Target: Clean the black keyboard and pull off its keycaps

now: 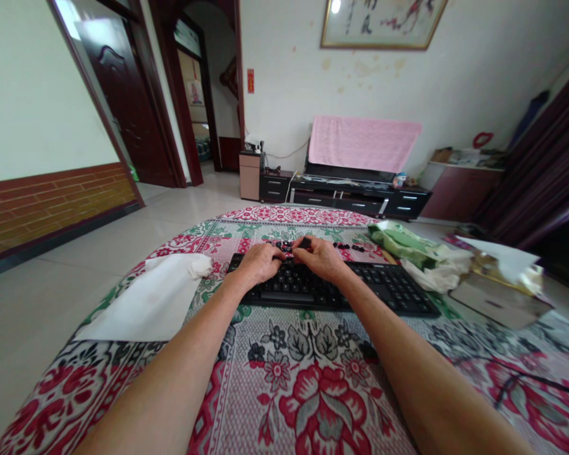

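Observation:
A black keyboard (284,287) lies across the patterned tablecloth in front of me. Over its back left part rests my left hand (260,262), its fingers bent onto the keys and the back edge, some of them hidden. My right hand (320,258) is closed in a pinch above the upper middle of the keyboard. A small black piece (305,242) sticks up from its fingers; its exact kind is too small to make out. Several small loose black keycaps (348,246) lie on the cloth behind the keyboard, partly covered by my hands.
To the left lies a white cloth or sheet (146,297). A green packet (401,243), a crumpled white bag (439,268) and a tissue box (500,294) are at the right. A black cable (516,376) runs over the tablecloth (313,404) at the right.

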